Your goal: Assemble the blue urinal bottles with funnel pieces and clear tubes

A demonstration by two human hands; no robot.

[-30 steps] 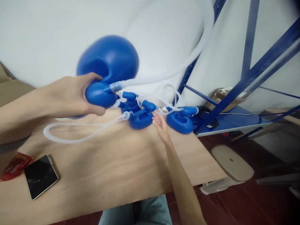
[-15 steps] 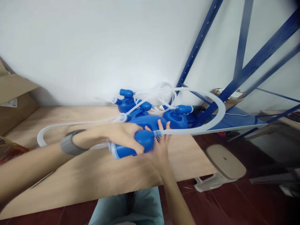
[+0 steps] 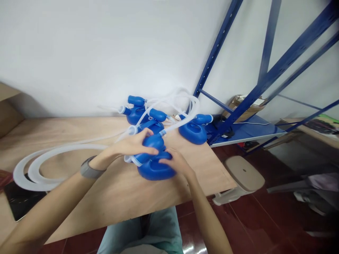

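A blue plastic urinal bottle point(image 3: 156, 172) rests on the wooden table in front of me. Lying against its top is a blue bulb-shaped receiver point(image 3: 153, 141), with a clear hose point(image 3: 182, 121) on its narrow end. My left hand point(image 3: 135, 143) is closed around the receiver, thumb on the near side. On the bottle's handle side, my right hand point(image 3: 178, 161) has its fingers curled over the top. A whitish cap point(image 3: 136, 160) shows at the bottle's left end. Part of the bottle is hidden by both hands.
Behind are more blue bottles, one at the right point(image 3: 194, 135) and one near the wall point(image 3: 135, 117), amid tangled hoses. Hose loops point(image 3: 22, 176) lie at left over a dark flat object point(image 3: 19, 201). A blue metal rack point(image 3: 222, 38) and a beige stool point(image 3: 245, 174) stand right.
The receiver's hose end has swung from pointing right to pointing up and back. My right hand has shifted from beside the hose joint to the bottle's handle side. The view has shifted right.
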